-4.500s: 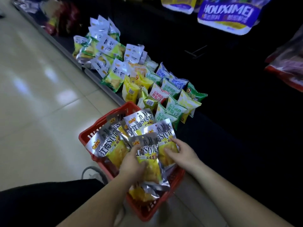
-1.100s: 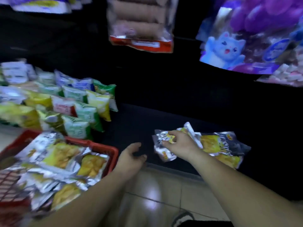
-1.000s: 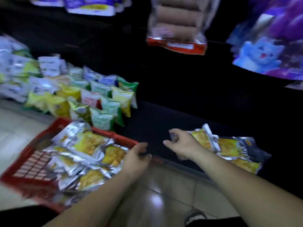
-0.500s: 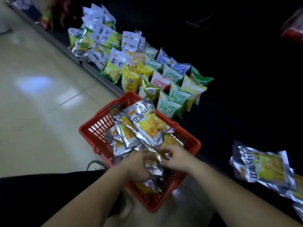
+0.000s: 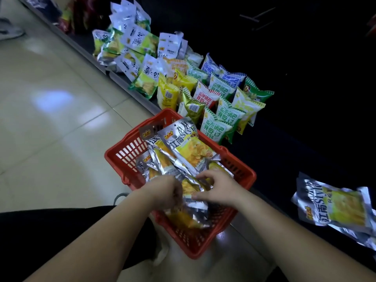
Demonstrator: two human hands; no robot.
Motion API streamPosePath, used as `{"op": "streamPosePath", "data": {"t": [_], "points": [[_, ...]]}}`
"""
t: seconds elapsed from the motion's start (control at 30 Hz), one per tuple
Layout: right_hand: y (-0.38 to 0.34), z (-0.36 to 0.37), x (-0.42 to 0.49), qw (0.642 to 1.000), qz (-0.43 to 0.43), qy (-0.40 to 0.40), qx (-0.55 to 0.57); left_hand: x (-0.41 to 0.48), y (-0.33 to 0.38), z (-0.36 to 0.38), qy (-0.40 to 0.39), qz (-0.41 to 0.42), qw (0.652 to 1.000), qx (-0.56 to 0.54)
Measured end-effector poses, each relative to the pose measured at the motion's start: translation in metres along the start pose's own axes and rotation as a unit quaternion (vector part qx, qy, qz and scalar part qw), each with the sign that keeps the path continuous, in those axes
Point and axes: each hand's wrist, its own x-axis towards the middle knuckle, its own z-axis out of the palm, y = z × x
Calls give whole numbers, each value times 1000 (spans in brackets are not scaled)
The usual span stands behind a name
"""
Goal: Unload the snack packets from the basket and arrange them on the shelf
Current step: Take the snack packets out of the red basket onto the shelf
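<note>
Left hand point(image 5: 162, 193) and right hand point(image 5: 216, 189) each grip silver-and-yellow foil snack packets point(image 5: 189, 151) in the red plastic basket point(image 5: 122, 154); few shelved packets point(image 5: 333, 208) lie on the dark shelf point(image 5: 284, 159); most apparently await unloading.

Both hands, left hand point(image 5: 162, 192) and right hand point(image 5: 215, 188), grip silver snack packets point(image 5: 191, 151) inside the red basket point(image 5: 122, 157) beside the low shelf point(image 5: 284, 159).

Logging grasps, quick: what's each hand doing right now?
Left hand: fingers curled round the silver packets in the basket.
Right hand: fingers and thumb pinch the same silver packets.
</note>
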Motion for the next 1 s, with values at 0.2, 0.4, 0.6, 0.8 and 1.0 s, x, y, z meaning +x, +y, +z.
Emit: {"op": "streamPosePath", "data": {"t": [0.2,0.4,0.6,0.8,1.0], "points": [[-17,6,7,996,-21,75,-47,10,15,-26,222,-16,933,-282],[-15,-20,26,957,16,255,137,24,-2,-13,313,-149,829,-439],[-22,-15,59,951,-17,291,100,48,3,18,229,-109,773,-582],[5,-7,90,970,4,244,4,71,4,20,246,-113,728,-630],[10,4,97,982,-16,187,-14,85,6,17,296,-128,708,-628]]}}
